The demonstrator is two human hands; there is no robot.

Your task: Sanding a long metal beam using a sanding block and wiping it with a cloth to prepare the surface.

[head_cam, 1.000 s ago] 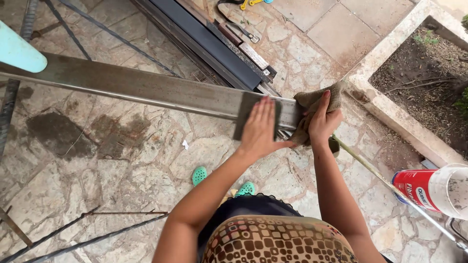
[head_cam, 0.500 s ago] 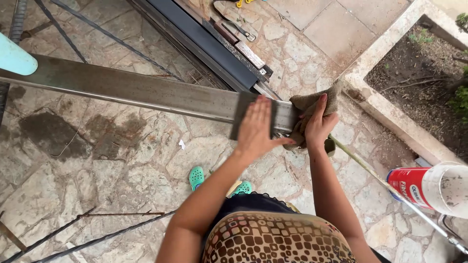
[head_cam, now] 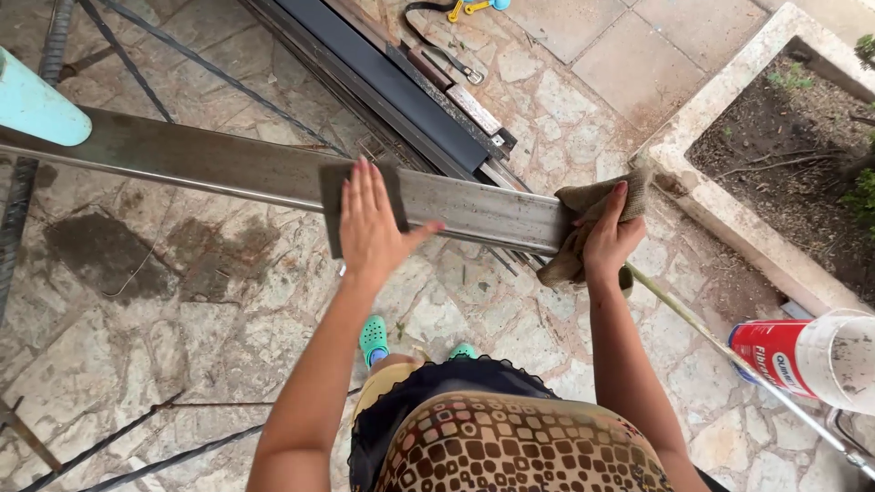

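A long grey metal beam (head_cam: 228, 169) runs across the view at waist height, from the left edge to its end near the middle right. My left hand (head_cam: 374, 223) lies flat on a dark sheet of sandpaper (head_cam: 333, 196) pressed against the top and side of the beam. My right hand (head_cam: 609, 237) grips the beam's end through a brown rag (head_cam: 583, 205), which hangs down below it.
Stone paving lies below, with dark metal profiles (head_cam: 383, 91) and thin rods (head_cam: 118, 437) on it. A raised planter with soil (head_cam: 775, 137) is at the right. A red and white can (head_cam: 775, 355) and a pale container (head_cam: 843, 360) sit at the lower right. A turquoise object (head_cam: 32, 105) rests at the left.
My left hand has slid the sandpaper leftward along the beam, away from my right hand. The right hand stays on the rag at the beam's end.
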